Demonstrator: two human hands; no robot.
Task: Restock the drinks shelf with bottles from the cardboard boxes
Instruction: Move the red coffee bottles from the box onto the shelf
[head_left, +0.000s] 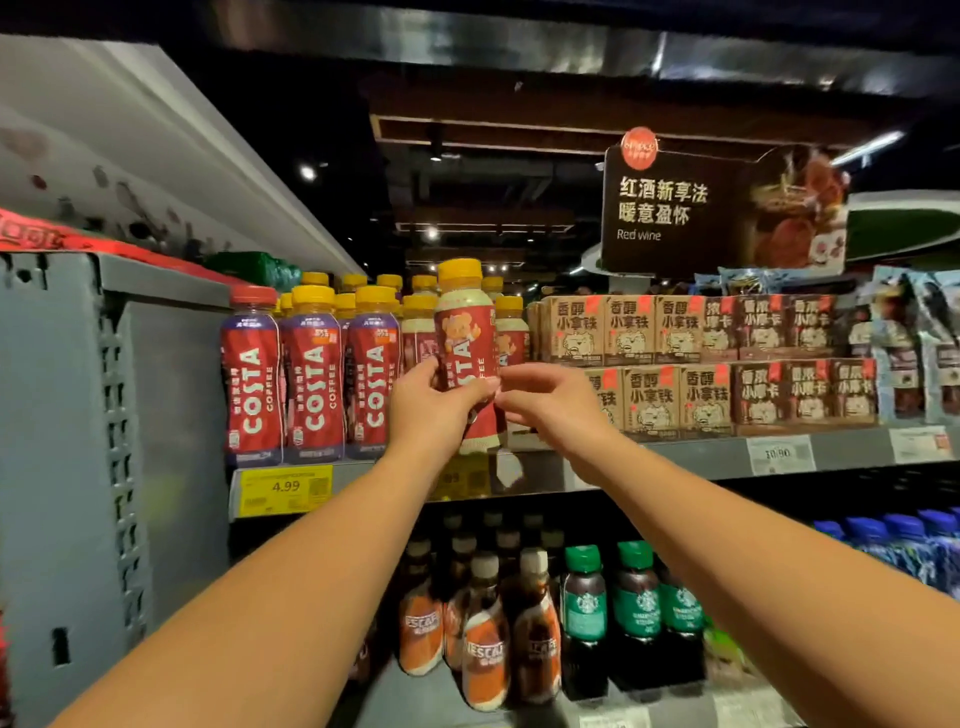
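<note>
I have one yellow-capped coffee bottle (466, 332) up at the top drinks shelf (675, 457), held in both hands. The left grip (431, 402) is wrapped round the lower half of the bottle, thumb across the front of the label, and I judge it carries the weight. The right grip (540, 400) comes in from the other side with its fingertips bunched against the right edge of the label, pinching it lightly. That reads to me as steadying and turning the label forward, not lifting.

The bottle stands nearly upright, leaning a little to the right at its base. Its cap rides higher than the caps around it and its base hangs at the shelf's front lip, so it is not set down yet. Most of it sticks up above both grips and only the bottom shows below them.

It is lined up with matching pale bottles (511, 332) behind it, between the red bottles (311, 374) on the left and the stacked cartons (649, 400) on the right. That lane is where it belongs. No cardboard box is in view.
</note>
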